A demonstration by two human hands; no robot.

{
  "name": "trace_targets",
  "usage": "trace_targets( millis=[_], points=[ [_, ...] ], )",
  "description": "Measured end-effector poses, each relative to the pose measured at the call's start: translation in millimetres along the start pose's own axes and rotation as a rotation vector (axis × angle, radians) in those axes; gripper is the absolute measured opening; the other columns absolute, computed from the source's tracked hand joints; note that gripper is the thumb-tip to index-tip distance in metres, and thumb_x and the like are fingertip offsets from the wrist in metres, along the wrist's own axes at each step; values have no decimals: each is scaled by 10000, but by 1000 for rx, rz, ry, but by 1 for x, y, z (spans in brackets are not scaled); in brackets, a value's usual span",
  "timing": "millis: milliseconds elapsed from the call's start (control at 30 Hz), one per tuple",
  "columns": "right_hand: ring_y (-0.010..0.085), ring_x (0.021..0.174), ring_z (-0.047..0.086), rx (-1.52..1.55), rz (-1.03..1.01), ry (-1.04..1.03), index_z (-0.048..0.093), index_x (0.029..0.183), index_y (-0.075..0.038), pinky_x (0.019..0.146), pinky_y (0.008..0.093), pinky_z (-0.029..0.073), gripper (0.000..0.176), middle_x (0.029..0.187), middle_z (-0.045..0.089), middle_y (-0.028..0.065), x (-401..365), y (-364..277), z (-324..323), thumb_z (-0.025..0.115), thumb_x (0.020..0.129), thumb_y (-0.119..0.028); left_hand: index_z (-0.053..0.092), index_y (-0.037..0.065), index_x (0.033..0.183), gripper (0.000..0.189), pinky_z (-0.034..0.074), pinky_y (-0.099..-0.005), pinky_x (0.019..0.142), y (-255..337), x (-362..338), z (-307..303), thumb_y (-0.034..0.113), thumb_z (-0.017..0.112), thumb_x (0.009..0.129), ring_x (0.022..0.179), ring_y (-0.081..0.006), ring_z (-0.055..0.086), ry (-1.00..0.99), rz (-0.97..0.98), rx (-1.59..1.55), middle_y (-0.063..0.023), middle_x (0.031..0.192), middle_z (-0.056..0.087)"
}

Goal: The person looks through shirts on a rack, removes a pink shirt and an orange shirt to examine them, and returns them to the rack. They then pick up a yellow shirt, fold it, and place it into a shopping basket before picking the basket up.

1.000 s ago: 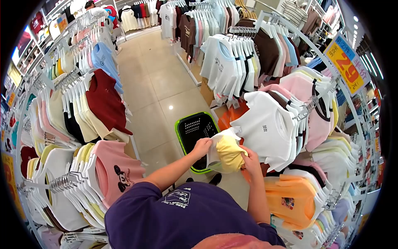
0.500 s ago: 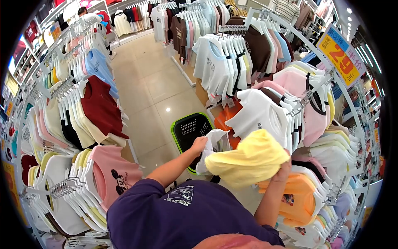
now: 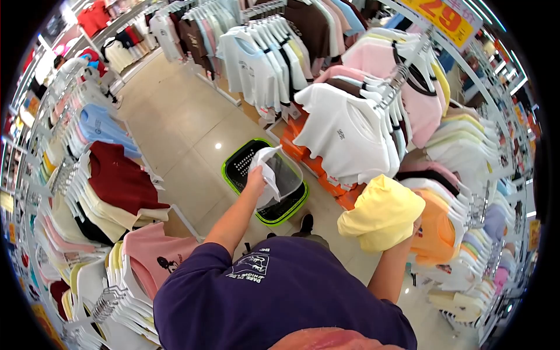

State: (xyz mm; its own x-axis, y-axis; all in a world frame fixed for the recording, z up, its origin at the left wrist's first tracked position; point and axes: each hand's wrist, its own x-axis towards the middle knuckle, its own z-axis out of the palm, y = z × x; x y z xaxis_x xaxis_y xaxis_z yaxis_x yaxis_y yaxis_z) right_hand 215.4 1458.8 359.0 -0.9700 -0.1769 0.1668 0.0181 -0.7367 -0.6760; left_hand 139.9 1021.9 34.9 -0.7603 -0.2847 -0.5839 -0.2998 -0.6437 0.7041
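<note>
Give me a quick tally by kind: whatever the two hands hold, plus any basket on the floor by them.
Yellow garment: 1, in the right hand
Plastic bag: 1, in the left hand
Black basket with a green rim: 1, on the floor
Total: 3

yellow garment [image 3: 382, 213], seemingly plain, whitish bag [image 3: 277, 178]
</note>
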Motion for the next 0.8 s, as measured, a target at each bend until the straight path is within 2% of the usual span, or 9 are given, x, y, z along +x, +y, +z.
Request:
trace_targets(
  millis=[167,267,367,500,567,633,733,767,800],
  points=[
    [296,1084,685,-52,-23,-19,625,1201,-21,962,448,551,334,1185,695,131,-15,-2,-9,610,979,-271,574,37,1317,330,549,-452,914,6,6,11,243,479,1077,1085,-264,670,-138,58,-146,-107,1228,677],
    [294,1082,686,-67,-37,-25,626,1203,-22,961,448,551,333,1184,695,130,-24,-2,-16,611,977,-266,569,19,1330,347,543,-475,929,5,10,12,237,469,1080,1106,-289,663,-191,68,-189,-127,1260,670],
    [292,1079,687,-73,-47,-30,627,1205,-22,961,448,551,331,1183,695,130,-27,1,-22,611,976,-261,579,28,1320,357,537,-485,942,-2,14,-1,260,504,1059,1102,-309,655,-107,47,-60,-122,1238,670],
    [293,1070,696,-74,-47,56,630,1225,-19,962,450,554,326,1186,698,140,-37,3,-26,629,949,-192,532,140,1393,412,504,-531,974,-6,30,-23,314,545,1020,1172,-329,613,-97,-94,84,-123,1299,631],
    [295,1095,695,-74,-1,110,626,1241,-8,967,444,557,333,1202,697,144,-38,1,-24,655,933,-130,452,166,1450,446,457,-565,1035,2,19,-26,311,536,1036,1276,-341,553,-189,-169,169,-138,1416,548],
    [293,1121,693,48,41,111,617,1276,-10,978,435,558,370,1225,694,143,-39,-2,-14,686,919,-79,299,165,1564,584,398,-580,1101,-1,14,-25,306,538,1051,1377,-360,475,-120,-172,218,-166,1515,441],
    [283,1132,693,170,42,63,618,1290,-24,982,435,559,375,1239,691,138,-39,1,-7,699,928,-80,68,224,1659,785,339,-579,1146,3,9,-20,269,564,1052,1446,-394,394,-143,-187,384,-215,1592,335],
    [280,1134,692,176,49,58,618,1292,-26,984,436,558,375,1242,690,137,-39,1,-7,699,931,-81,81,224,1658,781,330,-580,1148,3,0,-15,258,569,1049,1455,-390,384,-147,-172,394,-190,1617,320],
    [277,1135,692,181,55,54,619,1295,-29,985,437,558,374,1246,689,136,-41,1,-8,700,933,-83,132,238,1648,768,401,-495,993,0,1,-15,262,598,1038,1286,-318,487,-161,-149,419,-130,1434,444]
  ],
)
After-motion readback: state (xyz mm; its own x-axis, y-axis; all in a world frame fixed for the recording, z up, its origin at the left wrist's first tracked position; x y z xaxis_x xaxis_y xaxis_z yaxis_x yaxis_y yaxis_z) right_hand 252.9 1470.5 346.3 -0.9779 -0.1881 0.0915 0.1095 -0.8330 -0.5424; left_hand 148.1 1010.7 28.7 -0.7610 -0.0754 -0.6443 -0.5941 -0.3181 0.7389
